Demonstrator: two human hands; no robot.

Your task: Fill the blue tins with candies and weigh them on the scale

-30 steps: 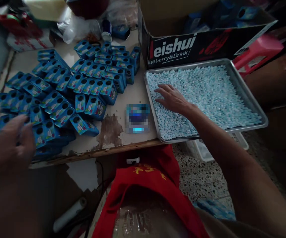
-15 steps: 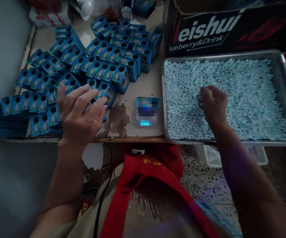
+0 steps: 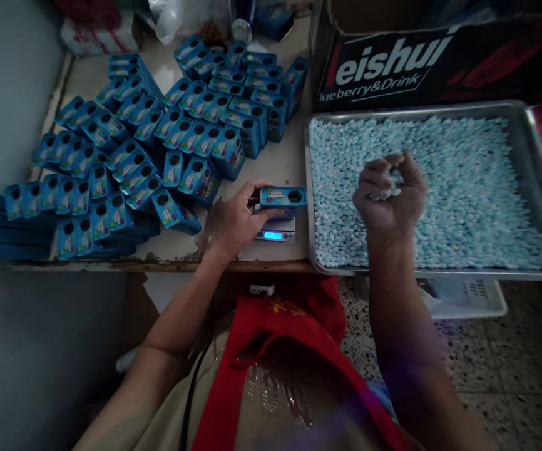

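Observation:
My left hand [image 3: 240, 219] grips the left end of a small blue tin [image 3: 283, 196], thumb in front and fingers behind. The tin has a dark round opening on top. Under it is a small digital scale [image 3: 275, 237] with a lit blue display; whether the tin rests on it I cannot tell. My right hand [image 3: 390, 191], palm up with curled fingers, holds several pale blue candies [image 3: 388, 188]. It is over the metal tray [image 3: 312, 188], which is spread with similar small pale candies [image 3: 468, 188].
Many blue tins [image 3: 191, 131] stand in rows across the table's left side. A black cardboard box [image 3: 393, 69] is behind the tray. Plastic bags [image 3: 172, 19] and a can [image 3: 243, 25] lie at the back. A white basket [image 3: 472, 300] sits below on the speckled floor.
My left hand has moved right from above the rows of tins and taken hold of the tin by the scale. My right hand has turned palm up, with candies in it.

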